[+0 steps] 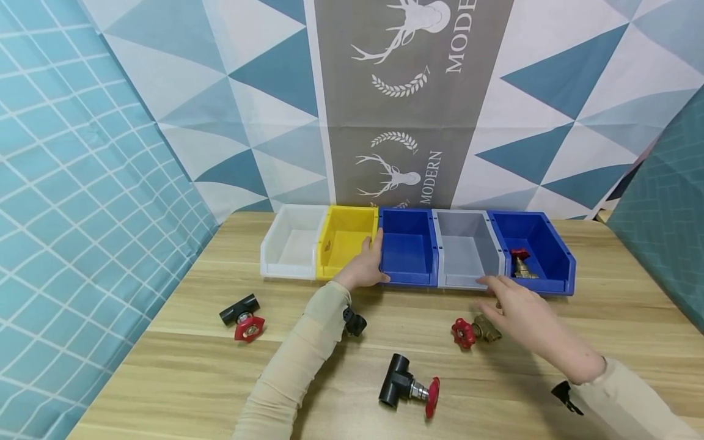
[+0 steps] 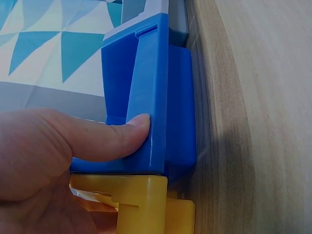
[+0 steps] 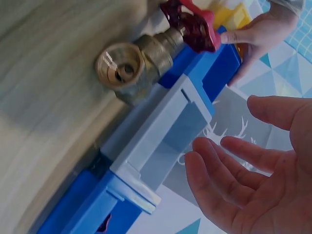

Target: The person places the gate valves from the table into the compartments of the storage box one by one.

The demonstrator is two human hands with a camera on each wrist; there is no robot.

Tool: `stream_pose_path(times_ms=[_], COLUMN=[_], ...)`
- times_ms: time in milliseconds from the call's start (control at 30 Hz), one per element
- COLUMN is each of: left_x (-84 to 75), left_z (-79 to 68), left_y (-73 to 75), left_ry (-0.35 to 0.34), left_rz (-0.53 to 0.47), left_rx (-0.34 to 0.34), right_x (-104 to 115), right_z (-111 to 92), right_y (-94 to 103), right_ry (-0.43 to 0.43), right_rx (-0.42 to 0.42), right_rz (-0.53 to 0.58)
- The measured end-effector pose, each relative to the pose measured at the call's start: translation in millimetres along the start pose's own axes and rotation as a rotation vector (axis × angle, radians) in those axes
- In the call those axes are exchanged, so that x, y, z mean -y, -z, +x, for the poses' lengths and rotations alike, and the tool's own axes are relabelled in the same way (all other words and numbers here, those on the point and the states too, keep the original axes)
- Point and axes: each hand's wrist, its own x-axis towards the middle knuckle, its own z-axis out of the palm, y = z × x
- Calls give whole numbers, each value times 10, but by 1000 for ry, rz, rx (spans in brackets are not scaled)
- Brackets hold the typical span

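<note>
My left hand (image 1: 364,264) grips the adjoining walls of the yellow bin (image 1: 346,235) and the middle blue bin (image 1: 408,244). In the left wrist view its thumb presses the blue bin's front edge, while the other fingers go down into the yellow one, partly hidden. Loosely bent and holding nothing, my right hand (image 1: 525,311) hovers by the front of the grey bin (image 1: 467,247). Beneath its fingertips a brass valve (image 3: 139,63) with a red handwheel (image 1: 464,333) lies on the table. The right-hand blue bin (image 1: 550,260) contains another brass valve (image 1: 522,267).
A white bin (image 1: 297,238) ends the row on the left. Two black tee-shaped valves with red handwheels lie on the wooden table (image 1: 181,366): one valve (image 1: 242,315) at left, another valve (image 1: 404,385) at the front. Patterned cloth (image 1: 275,61) hangs behind the bins.
</note>
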Motion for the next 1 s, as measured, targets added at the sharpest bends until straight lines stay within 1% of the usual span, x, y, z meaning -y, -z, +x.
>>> stream_pose_path(times_ms=[233,400,633,733,867,1000], left_x=[-9,-2,0,-3,-2,4], left_z=[-1,-20,-28,-31,-24,-15], left_y=[9,13,31,36,30,15], left_ry=[-10,-1,-2,2,2,-1], left_rz=[-16,-19,-28,-25,-26,-16], left_rx=[2,10,5,6,7,6], right_x=[43,54,44,45,57,71], right_z=[-18,-36,-40,-40,-53,-73], right_y=[-76,-141,-166,-175,-209,-254], right_ry=[10,24,22,15,-3,-2], right_rx=[7,8,5,27,80,106], right_rz=[14,39,67,86,116,104])
